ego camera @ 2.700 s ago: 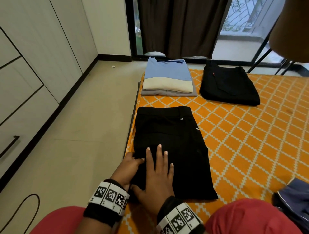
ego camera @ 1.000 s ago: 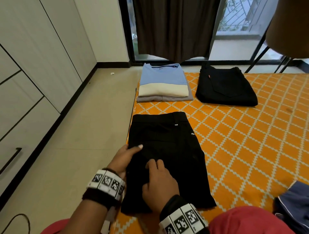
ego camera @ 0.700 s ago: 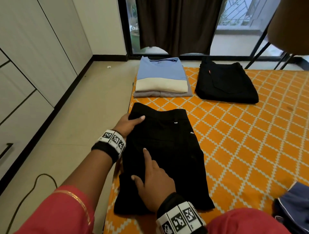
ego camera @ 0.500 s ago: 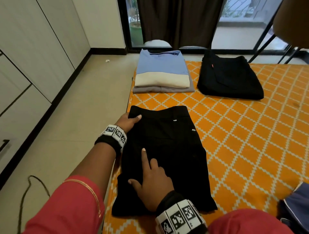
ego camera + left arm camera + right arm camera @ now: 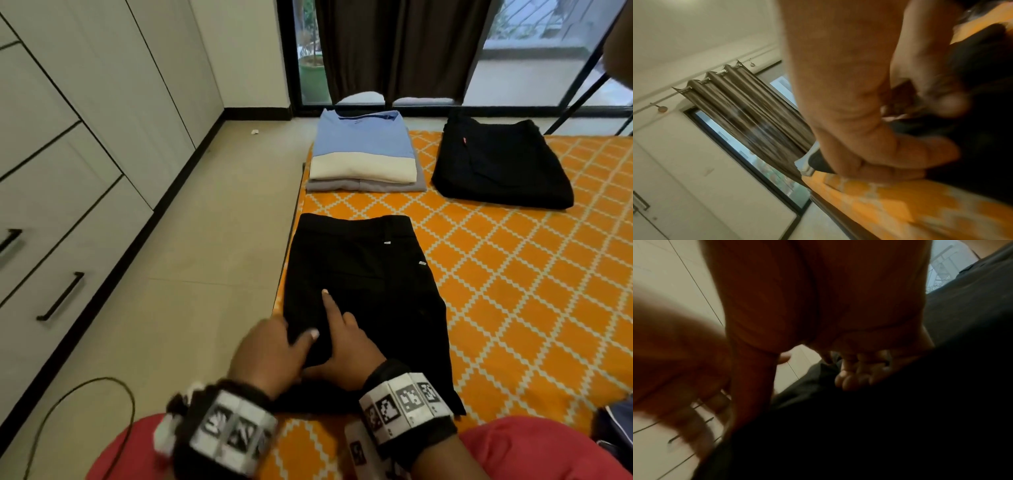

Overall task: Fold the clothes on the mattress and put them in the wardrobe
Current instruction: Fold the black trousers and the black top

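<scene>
The right hand (image 5: 346, 356) lies on the black trousers (image 5: 366, 298), forefinger straight, other fingers tucked, gripping nothing. The left hand (image 5: 270, 356) is at their near left edge, thumb on top; its fingers are hidden, so I cannot tell if it grips the cloth. The trousers lie folded into a neat rectangle, waistband away, on the orange mattress (image 5: 513, 281) along its left edge. Both wrist views are blurred and dark. Beyond sit a shirt stack (image 5: 364, 154) and black jeans (image 5: 496, 168).
</scene>
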Tool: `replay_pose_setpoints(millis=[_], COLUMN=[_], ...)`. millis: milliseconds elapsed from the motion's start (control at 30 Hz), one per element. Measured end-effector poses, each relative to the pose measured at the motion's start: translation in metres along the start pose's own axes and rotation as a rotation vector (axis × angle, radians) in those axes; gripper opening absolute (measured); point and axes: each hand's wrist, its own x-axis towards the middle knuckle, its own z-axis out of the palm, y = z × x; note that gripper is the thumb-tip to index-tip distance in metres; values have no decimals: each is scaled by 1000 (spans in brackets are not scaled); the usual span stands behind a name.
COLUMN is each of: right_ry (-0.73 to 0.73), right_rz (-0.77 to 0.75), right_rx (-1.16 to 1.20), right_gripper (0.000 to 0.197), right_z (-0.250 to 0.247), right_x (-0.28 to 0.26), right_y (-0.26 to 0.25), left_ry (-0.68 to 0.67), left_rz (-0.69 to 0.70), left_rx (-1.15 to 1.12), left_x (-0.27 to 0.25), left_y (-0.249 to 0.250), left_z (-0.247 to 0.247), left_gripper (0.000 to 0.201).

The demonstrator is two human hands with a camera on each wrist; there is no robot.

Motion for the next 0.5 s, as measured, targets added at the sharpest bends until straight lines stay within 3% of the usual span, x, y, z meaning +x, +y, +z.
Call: replay_pose_setpoints(millis=[67, 133, 300, 400, 500], right_ry=[2, 12, 16, 47, 37], right_rz=[-37, -65, -84, -112, -101], right_rx=[27, 23, 36, 57, 19], right_gripper=[117, 108, 105, 99, 102], right_z=[-4, -7, -13, -16, -15], right_x=[-6, -11, -16, -17, -16], right_y=[-1, -3, -7, -6, -5], left_ry=[-30, 33, 277, 257, 130], left_rz=[-69, -82, 130, 190, 22], left_rx=[20, -38, -197, -416, -477], left_x=[-26, -30, -24, -25, -11], left_y=[-4, -3, -2, 0, -8], left_z=[28, 41, 39, 38, 40], left_gripper=[52, 51, 29, 13, 13])
